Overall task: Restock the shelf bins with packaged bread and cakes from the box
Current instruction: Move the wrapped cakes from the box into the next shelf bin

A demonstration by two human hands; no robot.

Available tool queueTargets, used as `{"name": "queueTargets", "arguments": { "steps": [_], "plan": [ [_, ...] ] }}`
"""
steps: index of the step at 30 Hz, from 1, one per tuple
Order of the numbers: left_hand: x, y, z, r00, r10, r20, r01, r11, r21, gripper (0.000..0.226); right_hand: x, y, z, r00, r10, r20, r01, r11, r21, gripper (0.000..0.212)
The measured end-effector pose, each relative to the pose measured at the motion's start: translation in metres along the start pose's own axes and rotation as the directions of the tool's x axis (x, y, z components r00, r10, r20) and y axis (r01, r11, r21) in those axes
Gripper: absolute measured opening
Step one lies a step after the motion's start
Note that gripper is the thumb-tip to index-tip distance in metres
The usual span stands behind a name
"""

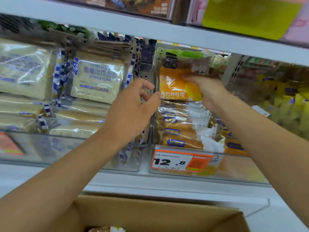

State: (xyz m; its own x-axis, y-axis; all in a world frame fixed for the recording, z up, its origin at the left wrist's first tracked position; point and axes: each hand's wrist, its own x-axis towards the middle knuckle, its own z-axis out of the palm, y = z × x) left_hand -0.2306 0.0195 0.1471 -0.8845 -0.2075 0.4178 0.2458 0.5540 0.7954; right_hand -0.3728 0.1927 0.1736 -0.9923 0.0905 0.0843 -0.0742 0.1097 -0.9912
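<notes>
You are in a shop, facing a grocery's bread shelf; a white metal shelf [150, 29] runs across above you, with more printed packages [133, 5] on it; below, clear plastic bins [242, 171] sit side by side, each filled with one sort of sealed bread; pale toast packs [98, 79] fill the left bins; to the right an orange bread packet [175, 84] stands over a stack of its like; an orange price tag [182, 162] reading 12.8 hangs on that bin's front; nearest you is an open cardboard box [158, 213].

The head camera faces the shelf bins [234, 168] at arm's reach, with the box [150, 213] at the bottom edge.
</notes>
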Motion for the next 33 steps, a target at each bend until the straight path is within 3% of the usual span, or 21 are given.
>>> {"name": "queueTargets", "arguments": {
  "steps": [2, 4, 7, 9, 10, 12, 14, 16, 22, 27, 30, 33],
  "plan": [
    [0.0, 0.0, 0.0, 1.0, -0.003, 0.003, 0.003, 1.0, -0.005, 0.023, 0.007, 0.007, 0.0, 0.998, -0.044, -0.053, 0.048, 0.996, 0.079, 0.107],
    [-0.001, 0.0, -0.001, 1.0, -0.003, 0.006, 0.003, 1.0, -0.002, 0.023, -0.002, 0.003, 0.004, 0.999, 0.003, -0.044, 0.0, 0.998, 0.069, 0.103],
    [-0.001, 0.002, -0.001, 1.0, 0.002, 0.012, -0.002, 1.0, 0.016, 0.025, -0.013, -0.001, 0.002, 0.999, 0.034, -0.007, -0.034, 0.984, -0.173, 0.068],
    [-0.002, 0.003, -0.002, 1.0, 0.003, 0.017, -0.003, 1.0, 0.02, 0.026, -0.021, -0.002, -0.003, 0.995, -0.095, -0.025, 0.078, 0.92, -0.383, 0.056],
    [-0.003, 0.003, -0.002, 1.0, 0.003, 0.019, -0.004, 1.0, 0.02, 0.026, -0.024, 0.001, -0.006, 0.965, -0.263, -0.014, 0.22, 0.832, -0.51, 0.068],
    [-0.003, 0.002, -0.002, 1.0, 0.01, 0.015, -0.01, 1.0, 0.015, 0.026, -0.03, 0.002, -0.006, 0.832, -0.523, 0.184, 0.458, 0.463, -0.759, 0.103],
    [-0.002, 0.001, -0.001, 1.0, 0.019, 0.005, -0.019, 1.0, 0.005, 0.025, -0.024, 0.005, -0.004, 0.716, -0.563, 0.413, 0.561, 0.112, -0.82, 0.108],
    [-0.001, 0.0, 0.0, 1.0, 0.022, 0.001, -0.022, 1.0, 0.002, 0.024, -0.018, 0.004, -0.002, 0.688, -0.511, 0.516, 0.593, -0.013, -0.805, 0.107],
    [0.001, -0.003, 0.001, 0.999, 0.036, 0.0, -0.036, 0.999, -0.002, 0.025, -0.008, 0.011, 0.005, 0.726, -0.468, 0.503, 0.545, -0.055, -0.837, 0.105],
    [0.001, 0.001, 0.0, 1.0, 0.025, 0.008, -0.025, 1.0, 0.003, 0.023, -0.026, 0.003, -0.003, 0.736, -0.462, 0.496, 0.556, -0.006, -0.831, 0.106],
    [-0.002, 0.011, -0.005, 1.0, -0.001, -0.019, 0.002, 0.996, 0.089, 0.028, -0.06, 0.003, -0.009, 0.742, -0.458, 0.489, 0.59, 0.102, -0.801, 0.093],
    [-0.016, 0.028, -0.012, 0.995, -0.002, -0.098, 0.019, 0.983, 0.181, 0.026, -0.098, 0.007, -0.018, 0.744, -0.458, 0.486, 0.614, 0.184, -0.767, 0.062]
  ]
}}
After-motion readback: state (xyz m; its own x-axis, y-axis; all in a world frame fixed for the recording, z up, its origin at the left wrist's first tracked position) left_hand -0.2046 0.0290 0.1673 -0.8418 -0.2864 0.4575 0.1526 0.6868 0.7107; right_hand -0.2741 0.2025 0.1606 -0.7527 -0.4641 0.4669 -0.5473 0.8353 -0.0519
